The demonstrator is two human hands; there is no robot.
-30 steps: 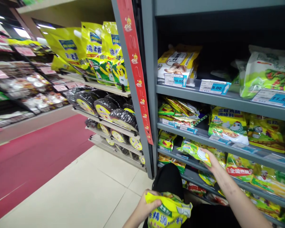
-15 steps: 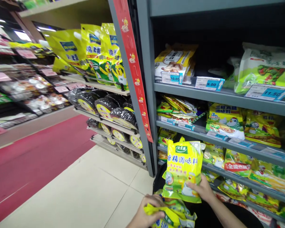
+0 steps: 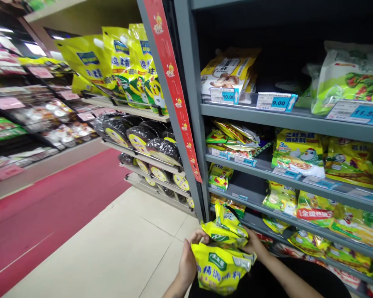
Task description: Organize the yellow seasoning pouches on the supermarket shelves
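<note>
Low before you, a yellow seasoning bag (image 3: 219,271) sits crosswise between your hands, its left edge clasped by your left hand (image 3: 189,258), your right hand (image 3: 252,242) (fingers hidden, grip unclear) beside the yellow packaging (image 3: 225,236) just beyond.

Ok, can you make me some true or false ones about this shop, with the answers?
1. The left hand touches a yellow bag. True.
2. The right hand is up on the top shelf. False: the right hand is low down, by the yellow bags.
3. The black packs sit above the tall pouches. False: the black packs are below the tall pouches.
4. The 9.00 tag is left of the 11.50 tag. True.
</note>
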